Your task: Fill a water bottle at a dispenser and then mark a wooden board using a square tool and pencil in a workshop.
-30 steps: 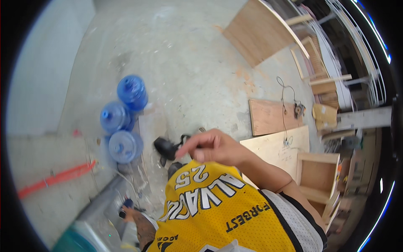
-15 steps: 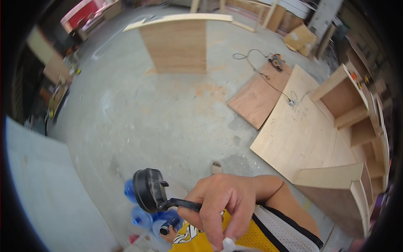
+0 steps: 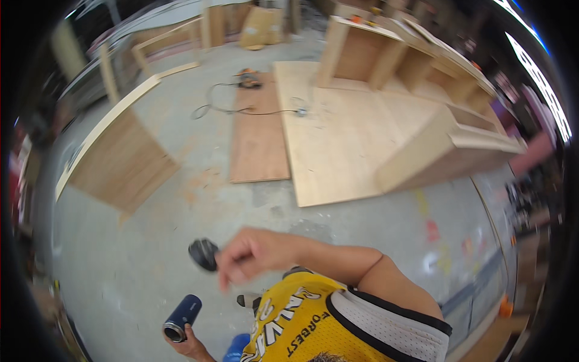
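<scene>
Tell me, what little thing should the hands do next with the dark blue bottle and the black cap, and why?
Probably bring the two together. The left hand grips the dark blue bottle with its open mouth showing, and the right hand holds the black cap just above it, apart. Lowering the cap onto the mouth seems the likely small move, since the bottle is uncapped.

We count two hands: the right hand point(image 3: 256, 256) around one black tool point(image 3: 204, 254), the left hand point(image 3: 192, 345) around one dark blue cylinder point(image 3: 183, 317). On the floor point(image 3: 181, 265) lie two flat plywood sheets, the larger sheet point(image 3: 344, 136) and the narrower sheet point(image 3: 259, 136). We also count one open plywood box point(image 3: 120, 157), one corded power tool point(image 3: 248, 78) and one stepped shelf unit point(image 3: 446, 139).
</scene>
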Demonstrator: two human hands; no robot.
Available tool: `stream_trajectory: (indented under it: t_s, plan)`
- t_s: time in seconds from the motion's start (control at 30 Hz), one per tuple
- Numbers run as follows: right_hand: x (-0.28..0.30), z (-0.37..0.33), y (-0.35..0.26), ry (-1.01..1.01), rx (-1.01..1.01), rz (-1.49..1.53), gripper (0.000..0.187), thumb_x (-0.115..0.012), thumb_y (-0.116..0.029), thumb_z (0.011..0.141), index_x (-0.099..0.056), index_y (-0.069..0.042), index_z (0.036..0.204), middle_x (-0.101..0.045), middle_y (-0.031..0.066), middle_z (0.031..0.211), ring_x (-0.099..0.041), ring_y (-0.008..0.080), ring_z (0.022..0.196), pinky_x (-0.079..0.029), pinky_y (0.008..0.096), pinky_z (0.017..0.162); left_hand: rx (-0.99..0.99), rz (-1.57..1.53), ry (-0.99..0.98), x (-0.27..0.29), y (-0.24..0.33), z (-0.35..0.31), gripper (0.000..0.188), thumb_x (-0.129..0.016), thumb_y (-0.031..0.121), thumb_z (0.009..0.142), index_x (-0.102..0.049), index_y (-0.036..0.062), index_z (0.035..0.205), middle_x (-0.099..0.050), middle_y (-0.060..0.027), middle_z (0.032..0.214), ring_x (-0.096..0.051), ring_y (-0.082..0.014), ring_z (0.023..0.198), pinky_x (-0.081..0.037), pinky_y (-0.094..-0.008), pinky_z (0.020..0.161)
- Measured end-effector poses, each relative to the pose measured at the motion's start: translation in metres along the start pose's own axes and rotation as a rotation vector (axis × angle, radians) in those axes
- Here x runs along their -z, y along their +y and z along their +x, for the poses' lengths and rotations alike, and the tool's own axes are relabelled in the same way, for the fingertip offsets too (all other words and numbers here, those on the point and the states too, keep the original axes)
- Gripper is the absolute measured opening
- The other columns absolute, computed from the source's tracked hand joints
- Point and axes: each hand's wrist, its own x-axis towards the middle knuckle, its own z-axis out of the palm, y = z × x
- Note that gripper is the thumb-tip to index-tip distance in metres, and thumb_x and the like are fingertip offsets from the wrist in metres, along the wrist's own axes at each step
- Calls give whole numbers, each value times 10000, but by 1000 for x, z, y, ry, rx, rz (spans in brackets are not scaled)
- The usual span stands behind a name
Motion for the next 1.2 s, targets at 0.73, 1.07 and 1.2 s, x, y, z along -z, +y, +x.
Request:
stream_trajectory:
  t_s: [0.73, 1.07, 1.2]
  plan:
    - [-172, -222, 482, 1499, -1363, -255, 403, -723, -437, 821, -811, -46, 863, -764, 197, 889, -742, 325, 858, -577, 428, 799, -1485, -408, -1051, 22, 337, 195, 808, -935, 425, 550, -645, 49, 1204, -675, -98, 985, -623, -283, 874, -503, -419, 796]
    - [-50, -141, 505, 1536, -1025, -359, 358, -687, -411, 871, -818, -85, 941, -749, 185, 843, -710, 319, 764, -564, 414, 745, -1716, -711, -1135, 3, 397, 204, 722, -990, 363, 642, -666, 94, 1228, -753, -82, 1081, -664, -188, 887, -512, -372, 770]
    - [-4, -78, 461, 1579, -910, -337, 353, -684, -391, 901, -812, -76, 994, -733, 185, 806, -697, 291, 725, -551, 414, 716, -1753, -720, -1095, -10, 418, 211, 608, -943, 336, 713, -665, 117, 1208, -754, -79, 1077, -673, -182, 879, -521, -376, 780]
